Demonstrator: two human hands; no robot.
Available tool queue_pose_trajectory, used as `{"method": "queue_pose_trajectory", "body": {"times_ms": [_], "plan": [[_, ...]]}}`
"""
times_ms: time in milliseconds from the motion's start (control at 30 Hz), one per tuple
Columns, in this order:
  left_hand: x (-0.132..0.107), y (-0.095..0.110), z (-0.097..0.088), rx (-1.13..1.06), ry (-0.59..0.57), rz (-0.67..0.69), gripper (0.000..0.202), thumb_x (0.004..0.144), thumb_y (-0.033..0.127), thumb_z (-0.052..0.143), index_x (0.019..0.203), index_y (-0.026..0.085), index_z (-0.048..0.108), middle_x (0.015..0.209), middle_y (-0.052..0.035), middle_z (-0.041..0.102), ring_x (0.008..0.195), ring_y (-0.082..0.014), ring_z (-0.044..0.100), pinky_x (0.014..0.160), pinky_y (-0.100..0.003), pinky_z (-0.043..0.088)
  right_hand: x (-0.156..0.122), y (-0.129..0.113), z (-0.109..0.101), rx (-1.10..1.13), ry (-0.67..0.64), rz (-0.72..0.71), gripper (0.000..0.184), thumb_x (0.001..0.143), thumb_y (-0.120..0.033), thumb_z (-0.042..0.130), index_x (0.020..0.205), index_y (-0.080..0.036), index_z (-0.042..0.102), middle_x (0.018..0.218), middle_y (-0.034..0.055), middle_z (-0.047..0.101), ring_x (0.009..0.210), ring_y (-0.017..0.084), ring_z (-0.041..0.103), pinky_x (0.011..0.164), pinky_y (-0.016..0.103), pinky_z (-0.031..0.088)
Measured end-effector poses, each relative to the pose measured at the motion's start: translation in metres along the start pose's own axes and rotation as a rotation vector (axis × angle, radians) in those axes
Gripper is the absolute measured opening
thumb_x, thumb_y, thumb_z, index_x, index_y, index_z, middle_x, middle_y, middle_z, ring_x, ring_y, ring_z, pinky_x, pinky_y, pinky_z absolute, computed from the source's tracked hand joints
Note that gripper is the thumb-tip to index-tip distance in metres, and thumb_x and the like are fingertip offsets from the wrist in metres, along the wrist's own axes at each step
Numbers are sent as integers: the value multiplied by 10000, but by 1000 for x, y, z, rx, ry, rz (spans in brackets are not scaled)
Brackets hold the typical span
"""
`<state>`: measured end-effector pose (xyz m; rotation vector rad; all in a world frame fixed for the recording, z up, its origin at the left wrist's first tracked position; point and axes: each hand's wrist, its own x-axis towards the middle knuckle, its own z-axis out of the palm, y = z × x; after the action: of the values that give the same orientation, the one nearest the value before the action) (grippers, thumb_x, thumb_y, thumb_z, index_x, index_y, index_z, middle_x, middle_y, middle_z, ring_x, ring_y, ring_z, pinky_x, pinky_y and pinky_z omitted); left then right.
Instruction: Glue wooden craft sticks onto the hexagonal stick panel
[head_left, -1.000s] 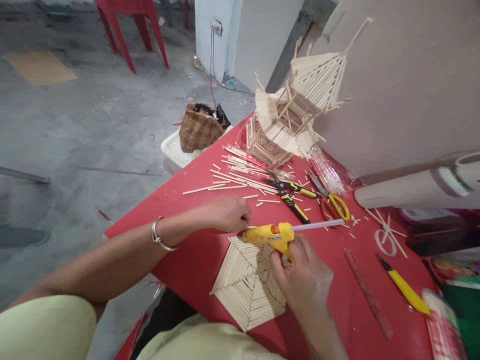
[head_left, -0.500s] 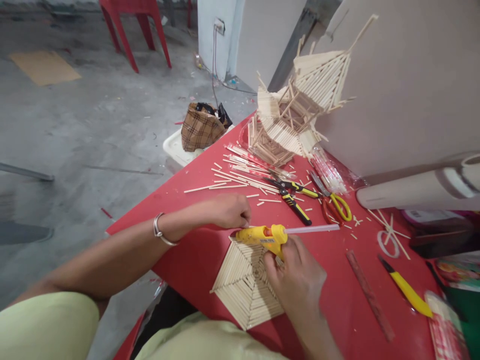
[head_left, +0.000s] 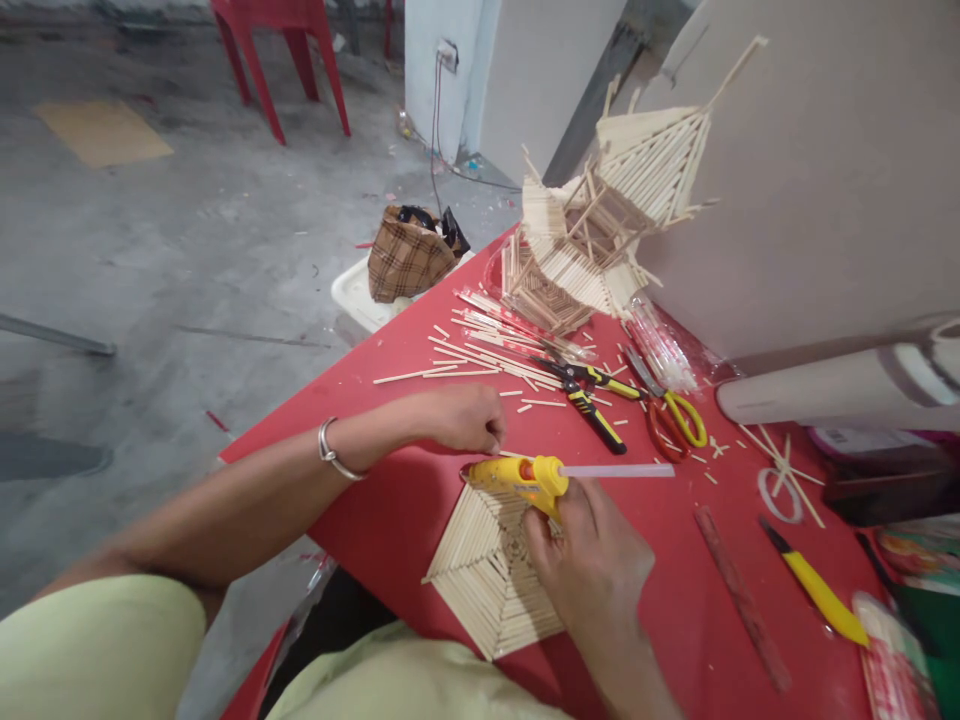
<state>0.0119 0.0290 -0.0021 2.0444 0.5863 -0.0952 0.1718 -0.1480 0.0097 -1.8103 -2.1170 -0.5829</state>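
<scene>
My right hand (head_left: 592,560) grips a yellow glue gun (head_left: 517,475) with a clear glue stick (head_left: 615,470) poking out of its back. Its nozzle points left, at the top-left corner of a flat hexagonal panel of wooden sticks (head_left: 487,565) lying on the red table (head_left: 390,510). My left hand (head_left: 461,418) is closed just behind that corner, its fingertips pinching a thin wooden stick close to the nozzle. A metal bangle sits on that wrist.
Behind lie loose sticks (head_left: 480,355), yellow-handled pliers (head_left: 592,400), red-and-yellow scissors (head_left: 671,410) and a tall stick model (head_left: 600,230) against a beige wall. A ruler (head_left: 739,595) and yellow cutter (head_left: 817,595) lie at right. A checked bag (head_left: 409,260) sits beyond the table's edge.
The glue gun has slid a little leftward along the panel's top edge with my right hand. My left hand has stayed pinched at that corner.
</scene>
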Motion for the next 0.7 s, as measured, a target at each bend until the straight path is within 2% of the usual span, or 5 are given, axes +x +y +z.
{"method": "queue_pose_trajectory", "body": {"times_ms": [233, 567, 700], "plan": [[0, 4, -2, 48, 2, 9, 165, 738, 96, 597, 713, 142, 753, 680, -10, 718, 596, -103, 533, 556, -232, 334, 1, 1, -4, -30, 46, -55, 97, 887, -208, 596, 973, -162, 601, 826, 51, 699, 648, 140, 614, 581, 264, 421], [0, 2, -1, 50, 12, 25, 160, 731, 95, 599, 692, 142, 747, 662, -8, 711, 583, -98, 529, 535, -223, 331, -1, 4, -3, -48, 24, -56, 146, 887, -227, 596, 1016, -162, 611, 838, 57, 707, 630, 142, 609, 565, 266, 430], [1, -1, 1, 15, 18, 21, 151, 727, 115, 597, 690, 148, 740, 634, -2, 689, 583, -102, 524, 542, -223, 334, -4, 4, -2, -49, 39, -9, 156, 899, -258, 591, 1017, -159, 617, 912, 77, 724, 718, 158, 661, 606, 260, 462]]}}
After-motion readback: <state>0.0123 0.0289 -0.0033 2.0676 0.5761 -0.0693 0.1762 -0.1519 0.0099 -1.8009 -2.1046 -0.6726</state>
